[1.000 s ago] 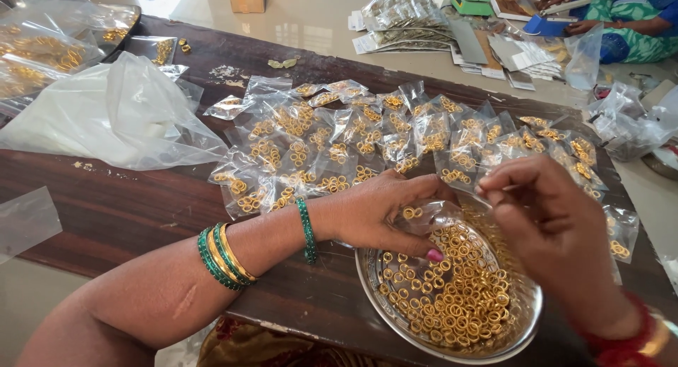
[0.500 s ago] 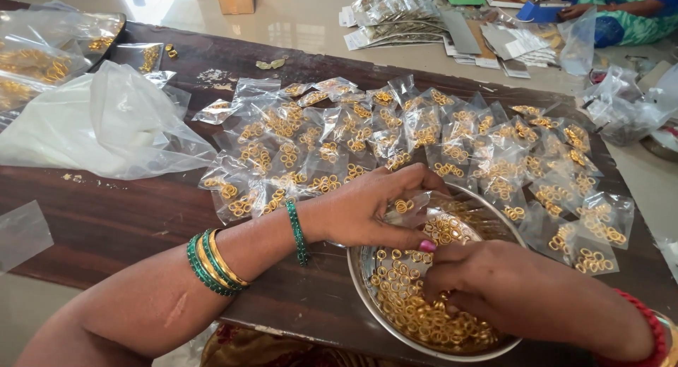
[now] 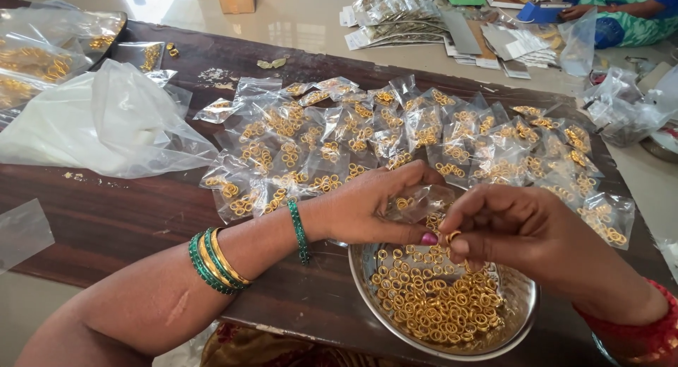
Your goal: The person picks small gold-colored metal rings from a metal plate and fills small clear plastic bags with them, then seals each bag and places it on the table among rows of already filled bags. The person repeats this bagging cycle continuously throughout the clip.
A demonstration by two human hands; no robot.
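My left hand (image 3: 374,208) holds a small clear plastic pouch (image 3: 417,201) with a few gold rings in it, just above the steel bowl (image 3: 522,314). My right hand (image 3: 526,233) pinches gold rings (image 3: 452,235) at its fingertips, right at the pouch's mouth and touching my left thumb. The bowl sits at the table's near edge and holds several loose gold rings (image 3: 438,303). Beyond my hands, several filled clear pouches of rings (image 3: 395,137) lie spread over the dark wooden table (image 3: 134,212).
A big crumpled clear plastic bag (image 3: 106,123) lies at the left, with bags of gold pieces (image 3: 42,60) behind it. Stacks of pouches and papers (image 3: 424,17) lie on the floor beyond. Another person's arm (image 3: 600,10) shows at the top right. More plastic bags (image 3: 625,106) lie at the right.
My right hand has come up out of the bowl with rings pinched in its fingers and met the pouch in my left hand. The left hand has stayed in place.
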